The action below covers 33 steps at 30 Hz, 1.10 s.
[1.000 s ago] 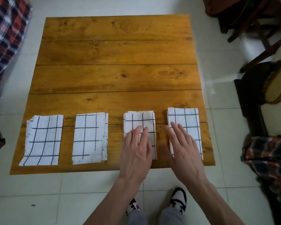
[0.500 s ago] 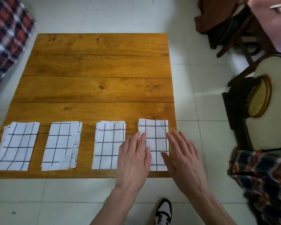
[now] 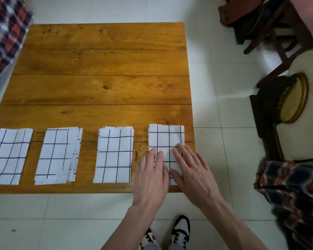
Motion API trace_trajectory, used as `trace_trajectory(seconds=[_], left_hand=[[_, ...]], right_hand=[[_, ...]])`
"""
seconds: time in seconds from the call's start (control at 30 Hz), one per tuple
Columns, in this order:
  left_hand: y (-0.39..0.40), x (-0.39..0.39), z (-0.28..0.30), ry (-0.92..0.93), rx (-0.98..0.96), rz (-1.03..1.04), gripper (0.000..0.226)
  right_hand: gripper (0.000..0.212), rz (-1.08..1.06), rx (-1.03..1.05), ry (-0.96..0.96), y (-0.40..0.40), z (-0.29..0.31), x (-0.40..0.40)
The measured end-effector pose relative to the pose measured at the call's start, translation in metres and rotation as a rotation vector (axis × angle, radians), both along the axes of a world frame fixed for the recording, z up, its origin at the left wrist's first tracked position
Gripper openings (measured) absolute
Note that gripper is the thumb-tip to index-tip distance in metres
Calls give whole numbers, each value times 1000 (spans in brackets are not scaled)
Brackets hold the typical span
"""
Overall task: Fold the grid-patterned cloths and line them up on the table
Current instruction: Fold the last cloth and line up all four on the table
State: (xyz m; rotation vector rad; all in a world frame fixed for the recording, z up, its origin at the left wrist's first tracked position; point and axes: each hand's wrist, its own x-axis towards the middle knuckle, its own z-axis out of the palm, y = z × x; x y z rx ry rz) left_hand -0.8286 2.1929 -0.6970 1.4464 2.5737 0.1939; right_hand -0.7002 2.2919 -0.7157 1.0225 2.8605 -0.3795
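Several folded white cloths with black grid lines lie in a row along the near edge of the wooden table [image 3: 105,69]. From left to right they are the leftmost cloth [image 3: 7,156], the second cloth [image 3: 56,156], the third cloth [image 3: 114,154] and the rightmost cloth [image 3: 165,136]. My left hand [image 3: 151,177] lies flat with spread fingers on the near left part of the rightmost cloth. My right hand [image 3: 193,172] lies flat on its near right part. Neither hand grips anything.
A plaid cloth [image 3: 5,33] hangs at the far left. Dark wooden chairs [image 3: 264,29] and a round cushioned seat [image 3: 294,98] stand to the right on the white tiled floor. A patterned cloth [image 3: 293,192] lies at the right. My shoes [image 3: 181,230] are below the table edge.
My left hand has shifted right from the third cloth onto the rightmost cloth, beside my right hand. The camera view has swung to the right.
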Motion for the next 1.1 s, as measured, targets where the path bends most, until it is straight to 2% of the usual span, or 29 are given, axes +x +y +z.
trace_trajectory(seconds=[0.43, 0.8, 1.1], left_hand=[[7, 7, 0, 16, 62, 13, 44], [14, 7, -3, -66, 76, 63, 50], [10, 10, -5, -121, 77, 24, 49]], right_hand=[[67, 42, -20, -23, 8, -2, 12], [67, 67, -15, -17, 15, 0, 4], [69, 52, -50, -12, 13, 5, 10]])
